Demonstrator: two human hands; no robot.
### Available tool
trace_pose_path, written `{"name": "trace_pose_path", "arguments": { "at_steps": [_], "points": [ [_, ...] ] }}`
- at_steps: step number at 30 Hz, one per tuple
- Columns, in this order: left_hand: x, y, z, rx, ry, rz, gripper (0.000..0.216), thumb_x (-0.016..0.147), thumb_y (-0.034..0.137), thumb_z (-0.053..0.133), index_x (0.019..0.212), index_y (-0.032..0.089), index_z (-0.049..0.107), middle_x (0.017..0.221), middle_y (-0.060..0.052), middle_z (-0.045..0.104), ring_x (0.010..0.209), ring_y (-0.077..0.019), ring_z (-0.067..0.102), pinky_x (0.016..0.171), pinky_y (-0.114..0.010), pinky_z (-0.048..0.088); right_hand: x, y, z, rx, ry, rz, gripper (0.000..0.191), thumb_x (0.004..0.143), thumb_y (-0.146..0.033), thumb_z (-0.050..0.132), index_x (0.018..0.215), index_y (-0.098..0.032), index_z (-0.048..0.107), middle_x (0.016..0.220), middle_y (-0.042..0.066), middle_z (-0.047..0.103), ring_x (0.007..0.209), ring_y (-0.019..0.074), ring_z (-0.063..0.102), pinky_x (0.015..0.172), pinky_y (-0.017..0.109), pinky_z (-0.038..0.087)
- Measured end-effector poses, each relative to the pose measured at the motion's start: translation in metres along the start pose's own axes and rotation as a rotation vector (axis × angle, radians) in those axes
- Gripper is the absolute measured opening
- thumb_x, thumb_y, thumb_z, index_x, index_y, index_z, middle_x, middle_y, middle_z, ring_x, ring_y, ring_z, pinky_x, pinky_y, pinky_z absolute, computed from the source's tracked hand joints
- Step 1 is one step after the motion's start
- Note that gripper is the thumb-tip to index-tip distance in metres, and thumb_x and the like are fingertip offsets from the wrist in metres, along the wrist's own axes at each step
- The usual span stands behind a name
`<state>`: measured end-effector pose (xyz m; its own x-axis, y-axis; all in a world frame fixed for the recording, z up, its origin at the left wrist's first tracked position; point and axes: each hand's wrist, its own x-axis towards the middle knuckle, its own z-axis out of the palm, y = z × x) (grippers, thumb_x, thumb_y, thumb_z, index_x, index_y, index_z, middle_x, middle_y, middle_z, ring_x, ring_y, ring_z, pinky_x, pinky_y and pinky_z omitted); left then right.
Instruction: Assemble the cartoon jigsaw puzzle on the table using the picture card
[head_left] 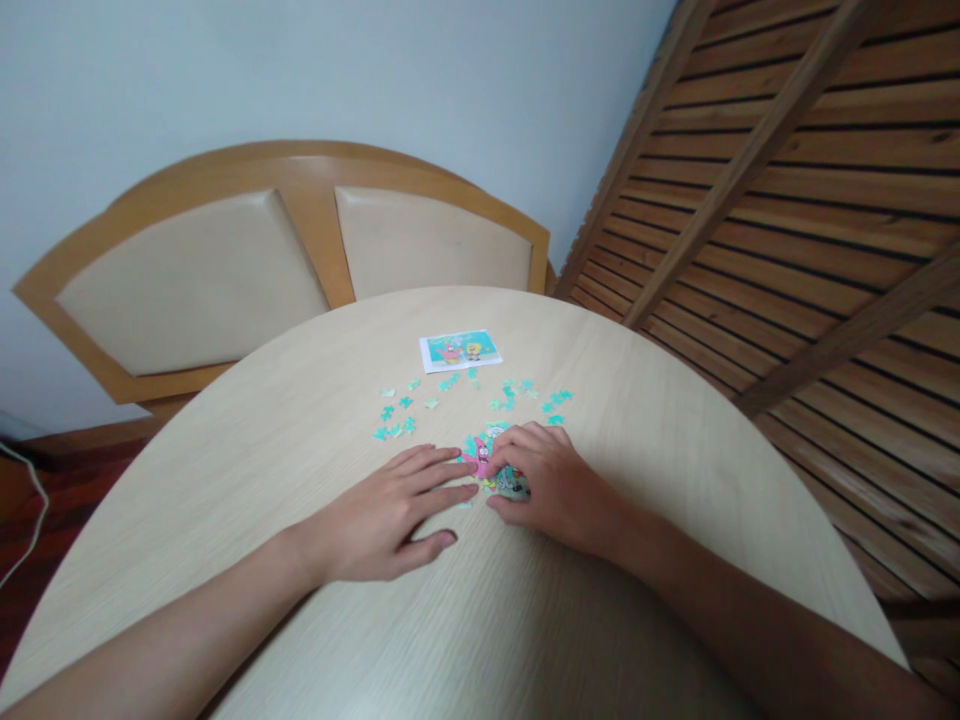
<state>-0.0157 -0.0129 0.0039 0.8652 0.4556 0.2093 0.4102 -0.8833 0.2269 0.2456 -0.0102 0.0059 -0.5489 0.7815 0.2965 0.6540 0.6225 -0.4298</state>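
A partly joined jigsaw puzzle (481, 454) lies flat on the table, with a pink cartoon figure showing between my hands. My left hand (397, 510) is open, its fingers stretched out and their tips at the puzzle's left edge. Over the right side of the puzzle, my right hand (551, 485) is curled, with thumb and fingers closed down on it. That hand covers part of the picture, and any single piece under its fingertips is hidden. Loose teal jigsaw pieces (406, 402) are scattered beyond my left hand, and more pieces (556, 396) lie beyond my right.
A picture card (461, 351) with two cartoon figures lies past the loose pieces. The round wooden table (660, 440) has a curved far edge. Behind it stands a padded wooden chair or bench back (341, 270) against the wall. Slatted wood (780, 200) rises at the right.
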Motion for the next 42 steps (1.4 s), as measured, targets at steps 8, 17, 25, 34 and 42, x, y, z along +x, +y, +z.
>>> {"name": "trace_pose_path", "arguments": {
  "at_steps": [8, 17, 25, 34, 42],
  "points": [
    [0.0, -0.001, 0.001, -0.012, -0.008, -0.001, 0.052, 0.097, 0.033, 0.059, 0.148, 0.025, 0.048, 0.155, -0.008, 0.048, 0.143, -0.0298, 0.044, 0.12, -0.053, 0.035, -0.002, -0.003, -0.006, -0.037, -0.04, 0.026, 0.023, 0.076, -0.025, 0.082, 0.095, -0.021, 0.07, 0.099, 0.002, 0.073, 0.101, 0.0247, 0.063, 0.089, 0.039, 0.035],
    [0.0, -0.001, 0.0, -0.016, -0.012, 0.0, 0.053, 0.097, 0.033, 0.059, 0.148, 0.025, 0.048, 0.155, -0.008, 0.047, 0.143, -0.0295, 0.043, 0.12, -0.053, 0.034, 0.0, -0.004, -0.004, -0.025, -0.032, 0.049, 0.02, 0.076, -0.026, 0.084, 0.091, -0.021, 0.071, 0.095, 0.003, 0.074, 0.097, 0.0248, 0.065, 0.087, 0.039, 0.037],
    [0.0, 0.0, -0.002, -0.034, -0.003, -0.006, 0.054, 0.096, 0.031, 0.061, 0.148, 0.025, 0.049, 0.155, -0.009, 0.048, 0.143, -0.0309, 0.044, 0.119, -0.055, 0.036, -0.001, -0.002, -0.004, -0.033, -0.028, 0.043, 0.019, 0.078, -0.029, 0.084, 0.09, -0.022, 0.071, 0.094, 0.002, 0.074, 0.095, 0.0234, 0.065, 0.086, 0.038, 0.038],
    [0.0, 0.0, -0.001, -0.026, -0.029, -0.016, 0.053, 0.097, 0.032, 0.06, 0.148, 0.026, 0.048, 0.156, -0.008, 0.047, 0.144, -0.0297, 0.043, 0.12, -0.055, 0.034, -0.001, -0.005, -0.009, -0.04, -0.076, 0.021, 0.019, 0.079, -0.028, 0.083, 0.093, -0.022, 0.072, 0.097, 0.003, 0.073, 0.099, 0.0244, 0.064, 0.086, 0.038, 0.038],
    [0.003, 0.002, -0.003, -0.038, 0.025, -0.023, 0.051, 0.098, 0.03, 0.058, 0.147, 0.023, 0.047, 0.149, -0.012, 0.053, 0.139, -0.0299, 0.046, 0.116, -0.052, 0.039, 0.0, -0.006, -0.012, -0.032, -0.117, -0.021, 0.006, 0.085, -0.024, 0.076, 0.09, -0.022, 0.073, 0.096, 0.002, 0.073, 0.098, 0.0225, 0.064, 0.087, 0.038, 0.04]
  ]
}}
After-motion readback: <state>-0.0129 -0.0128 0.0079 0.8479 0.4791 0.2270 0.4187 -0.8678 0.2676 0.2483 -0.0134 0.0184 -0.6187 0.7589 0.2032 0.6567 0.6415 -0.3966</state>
